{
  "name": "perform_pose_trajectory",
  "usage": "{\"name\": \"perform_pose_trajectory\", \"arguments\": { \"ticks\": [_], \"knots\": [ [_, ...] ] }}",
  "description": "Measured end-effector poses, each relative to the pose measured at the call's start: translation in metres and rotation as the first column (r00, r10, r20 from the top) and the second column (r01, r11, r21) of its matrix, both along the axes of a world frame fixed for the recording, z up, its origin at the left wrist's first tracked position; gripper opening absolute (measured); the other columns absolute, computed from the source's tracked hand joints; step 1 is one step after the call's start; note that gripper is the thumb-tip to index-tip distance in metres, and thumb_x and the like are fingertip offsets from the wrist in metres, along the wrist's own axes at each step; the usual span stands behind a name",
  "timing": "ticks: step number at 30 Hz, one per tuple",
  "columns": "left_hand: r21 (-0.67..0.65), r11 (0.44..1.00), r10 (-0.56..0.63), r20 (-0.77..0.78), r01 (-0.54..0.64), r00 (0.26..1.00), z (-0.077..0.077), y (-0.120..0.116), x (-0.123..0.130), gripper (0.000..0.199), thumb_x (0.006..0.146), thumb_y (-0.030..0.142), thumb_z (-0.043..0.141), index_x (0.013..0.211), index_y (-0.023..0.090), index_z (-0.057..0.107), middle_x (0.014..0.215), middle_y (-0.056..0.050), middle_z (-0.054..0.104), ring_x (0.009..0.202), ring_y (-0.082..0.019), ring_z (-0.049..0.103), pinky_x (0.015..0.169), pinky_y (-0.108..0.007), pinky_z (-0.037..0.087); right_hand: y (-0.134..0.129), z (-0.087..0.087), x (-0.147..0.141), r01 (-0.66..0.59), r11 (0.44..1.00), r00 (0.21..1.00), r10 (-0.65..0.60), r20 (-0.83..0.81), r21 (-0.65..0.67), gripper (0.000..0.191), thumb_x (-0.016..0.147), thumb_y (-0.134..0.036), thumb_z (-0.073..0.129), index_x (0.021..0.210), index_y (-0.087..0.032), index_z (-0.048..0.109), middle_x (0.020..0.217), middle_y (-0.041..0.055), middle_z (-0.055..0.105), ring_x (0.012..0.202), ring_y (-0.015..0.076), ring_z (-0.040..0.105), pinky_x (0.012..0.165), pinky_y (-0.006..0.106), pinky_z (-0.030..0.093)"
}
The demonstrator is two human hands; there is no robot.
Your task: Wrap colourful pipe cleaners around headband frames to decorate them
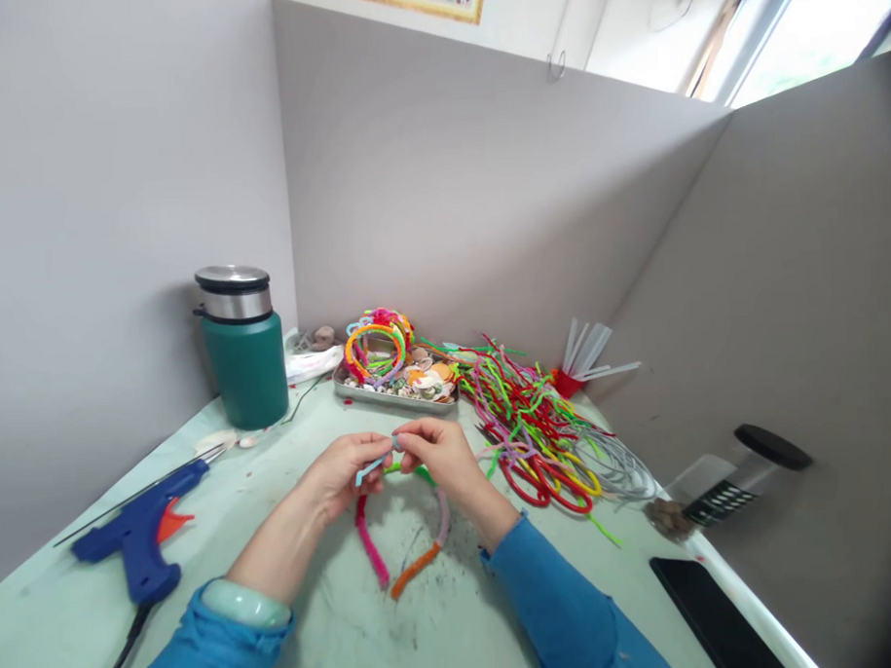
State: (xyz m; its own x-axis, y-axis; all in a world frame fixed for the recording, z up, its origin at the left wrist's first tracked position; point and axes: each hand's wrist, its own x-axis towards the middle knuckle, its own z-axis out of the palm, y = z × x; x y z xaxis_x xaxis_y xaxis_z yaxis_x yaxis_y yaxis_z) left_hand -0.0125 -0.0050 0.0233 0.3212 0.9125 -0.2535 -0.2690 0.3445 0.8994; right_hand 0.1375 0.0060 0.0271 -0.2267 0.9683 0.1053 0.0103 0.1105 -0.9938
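Note:
My left hand and my right hand meet over the table, fingertips pinched together on a short light blue pipe cleaner. Its bent end sticks out below my left fingers. Just under the hands is a hoop wrapped in fuzzy pipe cleaner, with pink, red, green, lilac and orange stretches. The hoop has a gap at its near side. My hands cover part of its far side, and I cannot tell whether they touch it.
A blue glue gun lies left, near a green bottle. Behind are a metal tray of buttons and fuzzy hoops, and heaped pipe cleaners. White sticks, a clear jar and a black phone-like slab are right.

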Motion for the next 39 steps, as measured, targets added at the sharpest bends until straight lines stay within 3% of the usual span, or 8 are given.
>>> {"name": "perform_pose_trajectory", "arguments": {
  "ticks": [5, 12, 19, 24, 29, 34, 39],
  "knots": [
    [0.061, 0.995, 0.079, 0.024, -0.080, 0.997, 0.003, 0.000, 0.002, 0.023, 0.061, 0.029, 0.072, 0.068, 0.014, 0.056, 0.060, 0.004, 0.054, 0.042, -0.004, 0.043, 0.045, -0.020, 0.040, -0.001, 0.009, 0.006, -0.004, 0.996, 0.999, 0.000, -0.042, -0.092, 0.028, 0.070, -0.041, 0.061, 0.075, -0.013, 0.062, 0.057, 0.0012, 0.061, 0.044, 0.0096, 0.054, 0.044, 0.021, 0.045],
    [0.070, 0.993, 0.093, -0.013, -0.092, 0.996, 0.001, 0.001, 0.002, 0.026, 0.060, 0.031, 0.073, 0.071, 0.013, 0.059, 0.063, 0.002, 0.056, 0.043, -0.004, 0.043, 0.045, -0.021, 0.042, -0.003, 0.009, 0.004, -0.020, 0.997, 0.999, 0.017, -0.041, -0.076, 0.016, 0.066, -0.028, 0.064, 0.066, -0.013, 0.059, 0.050, -0.0031, 0.056, 0.039, 0.0065, 0.047, 0.041, 0.019, 0.040],
    [0.103, 0.990, 0.106, -0.059, -0.099, 0.993, 0.000, 0.000, 0.000, 0.025, 0.061, 0.033, 0.072, 0.069, 0.012, 0.061, 0.066, 0.000, 0.057, 0.049, -0.005, 0.045, 0.047, -0.021, 0.044, -0.003, 0.003, -0.002, 0.012, 0.998, 0.995, -0.019, -0.102, -0.063, 0.017, 0.065, -0.029, 0.064, 0.065, -0.013, 0.057, 0.056, -0.0002, 0.061, 0.038, 0.0059, 0.046, 0.039, 0.018, 0.037],
    [0.122, 0.989, 0.097, -0.066, -0.088, 0.993, 0.001, -0.001, 0.001, 0.026, 0.060, 0.035, 0.072, 0.069, 0.012, 0.061, 0.066, 0.000, 0.057, 0.052, -0.007, 0.049, 0.048, -0.021, 0.045, -0.005, 0.003, -0.005, 0.052, 0.997, 0.996, -0.056, -0.075, -0.052, 0.016, 0.066, -0.027, 0.062, 0.065, -0.013, 0.056, 0.056, 0.0000, 0.060, 0.038, 0.0063, 0.047, 0.038, 0.017, 0.036],
    [0.168, 0.975, 0.169, -0.158, -0.142, 0.973, -0.002, 0.001, 0.005, 0.029, 0.059, 0.036, 0.072, 0.067, 0.012, 0.059, 0.062, -0.001, 0.059, 0.050, -0.009, 0.050, 0.046, -0.021, 0.043, -0.006, 0.000, -0.008, 0.136, 0.991, 0.990, -0.136, 0.023, 0.007, 0.009, 0.066, -0.022, 0.059, 0.064, -0.014, 0.057, 0.053, -0.0016, 0.059, 0.039, 0.0073, 0.049, 0.039, 0.017, 0.038],
    [0.147, 0.982, 0.141, -0.119, -0.123, 0.983, -0.005, 0.003, 0.002, 0.028, 0.060, 0.036, 0.072, 0.069, 0.011, 0.060, 0.063, 0.000, 0.058, 0.049, -0.007, 0.049, 0.047, -0.020, 0.043, -0.003, -0.001, -0.006, 0.025, 0.999, 0.998, -0.027, -0.048, -0.041, 0.015, 0.068, -0.027, 0.060, 0.073, -0.013, 0.061, 0.058, -0.0010, 0.060, 0.042, 0.0075, 0.050, 0.042, 0.019, 0.042],
    [0.070, 0.988, 0.141, -0.091, -0.135, 0.986, -0.005, 0.002, 0.001, 0.029, 0.059, 0.033, 0.074, 0.070, 0.013, 0.057, 0.063, 0.001, 0.057, 0.053, -0.009, 0.052, 0.047, -0.021, 0.044, -0.003, -0.001, -0.004, -0.002, 0.999, 0.997, -0.001, -0.078, -0.047, 0.018, 0.065, -0.028, 0.064, 0.073, -0.012, 0.062, 0.054, -0.0018, 0.058, 0.042, 0.0076, 0.050, 0.042, 0.019, 0.042]
  ]
}}
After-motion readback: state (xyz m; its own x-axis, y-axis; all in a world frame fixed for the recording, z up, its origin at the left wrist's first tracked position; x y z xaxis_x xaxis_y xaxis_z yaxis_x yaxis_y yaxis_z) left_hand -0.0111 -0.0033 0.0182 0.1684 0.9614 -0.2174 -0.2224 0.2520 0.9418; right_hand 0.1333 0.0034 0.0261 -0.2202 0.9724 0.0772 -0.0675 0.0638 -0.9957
